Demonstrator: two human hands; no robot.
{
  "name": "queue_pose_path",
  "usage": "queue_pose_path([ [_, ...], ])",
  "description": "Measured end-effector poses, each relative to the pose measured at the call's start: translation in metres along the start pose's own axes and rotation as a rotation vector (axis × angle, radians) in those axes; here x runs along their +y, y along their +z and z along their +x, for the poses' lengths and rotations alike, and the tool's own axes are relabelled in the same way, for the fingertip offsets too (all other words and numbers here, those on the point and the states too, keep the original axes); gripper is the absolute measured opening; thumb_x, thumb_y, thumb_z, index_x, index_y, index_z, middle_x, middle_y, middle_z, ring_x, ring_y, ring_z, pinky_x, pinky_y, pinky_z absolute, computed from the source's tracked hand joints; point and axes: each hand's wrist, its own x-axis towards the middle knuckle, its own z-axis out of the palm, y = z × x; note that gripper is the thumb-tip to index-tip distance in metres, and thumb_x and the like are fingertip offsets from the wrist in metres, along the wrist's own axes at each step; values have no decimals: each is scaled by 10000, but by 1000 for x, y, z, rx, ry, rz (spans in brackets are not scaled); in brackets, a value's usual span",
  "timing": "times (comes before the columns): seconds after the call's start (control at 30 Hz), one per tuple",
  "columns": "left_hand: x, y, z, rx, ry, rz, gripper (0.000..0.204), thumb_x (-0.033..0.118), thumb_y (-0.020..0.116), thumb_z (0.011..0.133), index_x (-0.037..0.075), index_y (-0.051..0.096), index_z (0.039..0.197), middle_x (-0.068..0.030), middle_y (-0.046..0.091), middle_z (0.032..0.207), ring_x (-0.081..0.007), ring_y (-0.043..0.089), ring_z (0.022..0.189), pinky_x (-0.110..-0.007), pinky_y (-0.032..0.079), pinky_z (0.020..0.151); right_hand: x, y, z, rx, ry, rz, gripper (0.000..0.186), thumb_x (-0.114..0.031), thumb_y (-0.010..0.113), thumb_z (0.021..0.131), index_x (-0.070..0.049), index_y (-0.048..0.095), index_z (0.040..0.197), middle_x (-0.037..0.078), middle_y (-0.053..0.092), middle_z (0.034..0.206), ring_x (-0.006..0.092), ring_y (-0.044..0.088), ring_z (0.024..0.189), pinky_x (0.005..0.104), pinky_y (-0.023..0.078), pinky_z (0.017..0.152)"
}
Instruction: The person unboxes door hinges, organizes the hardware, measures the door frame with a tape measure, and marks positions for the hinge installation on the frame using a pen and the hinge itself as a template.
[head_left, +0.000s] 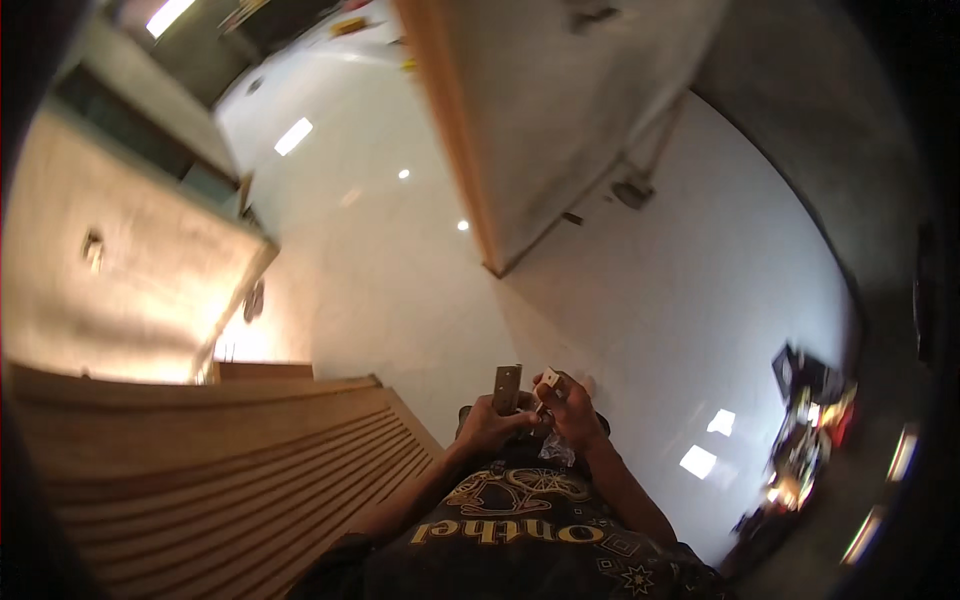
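Note:
My left hand [490, 426] is closed on an upright flat metal plate with holes [508, 385], which looks like a hinge leaf, near the bottom centre of the head view. Just to its right, my right hand [572, 412] grips a smaller, pale metal piece with a hole [550, 378], tilted near my thumb and fingers. The two hands are close together in front of my body. A crumpled clear plastic wrapper [557, 450] hangs below them; I cannot tell which hand holds it.
A wooden slatted panel [230, 460] fills the lower left. A lit panel [120, 250] stands behind it. An orange-edged door [560, 120] rises ahead over the white floor [370, 280]. A cluttered pile of tools and bags [810, 440] lies at the right.

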Motion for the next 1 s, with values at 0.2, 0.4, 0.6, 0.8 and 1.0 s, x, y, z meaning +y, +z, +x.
queue_pose_path([
  [0.2,-47,-111,-1,215,62,-230,396,225,832,883,-11,731,1184,-64,765,918,-101,691,782,-264,551,697,11,99,98,-198,130,-171,563,-469,794,908,-40,601,1217,14,673,884,53,615,696,233,510,604],
  [0.4,-30,-195,20,443,98,-394,366,214,821,895,6,733,1183,-66,767,954,-113,704,834,-266,561,739,14,164,213,-441,144,-201,470,-260,802,927,2,582,1250,100,703,1109,122,693,911,255,583,717],
  [0.6,-11,-332,42,677,166,-549,255,150,788,919,-22,717,1093,-60,752,957,-125,698,841,-284,566,752,-47,323,337,-678,142,-384,607,-324,856,868,54,586,1259,117,699,1079,152,679,869,291,565,745],
  [0.8,52,-449,57,858,285,-669,215,98,774,914,-34,696,1065,-74,744,947,-144,701,836,-286,568,755,-89,450,427,-809,225,-452,508,-289,854,877,42,621,1185,83,697,951,115,632,816,275,521,711],
  [1.0,91,-552,83,919,132,-568,225,139,805,892,-26,709,1012,-59,744,905,-131,687,787,-286,555,734,-113,524,507,-793,117,-613,464,-248,850,878,29,631,1179,66,701,876,108,622,754,293,514,692],
])
